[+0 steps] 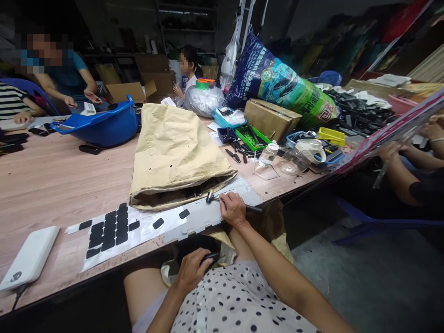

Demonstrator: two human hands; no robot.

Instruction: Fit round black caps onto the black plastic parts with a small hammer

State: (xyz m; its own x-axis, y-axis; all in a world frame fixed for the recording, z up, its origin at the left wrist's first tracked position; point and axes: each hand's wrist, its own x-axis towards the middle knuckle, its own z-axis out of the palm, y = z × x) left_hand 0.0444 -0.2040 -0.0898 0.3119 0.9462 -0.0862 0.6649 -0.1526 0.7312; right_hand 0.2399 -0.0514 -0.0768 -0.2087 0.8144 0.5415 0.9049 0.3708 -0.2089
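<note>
At the table's front edge my right hand point(233, 209) is closed over a small hammer point(210, 197); its metal head sticks out to the left and its black handle to the right. Under the hammer lies a grey strip point(203, 215). My left hand point(194, 269) is low over my lap, closed on a small black piece point(212, 257) whose kind I cannot make out. Just behind the hammer is a tan paper sack point(176, 150), its dark mouth facing me. Black rounded stickers point(122, 224) lie in rows on a white sheet point(142, 236) to the left.
A white power bank point(30, 256) with a cable lies at the left. Behind are a blue basin point(99, 125), a green tray point(252, 138), a cardboard box point(272, 119) and a clear bottle point(268, 154). Other people sit around the table. An open bag hangs below the edge near my lap.
</note>
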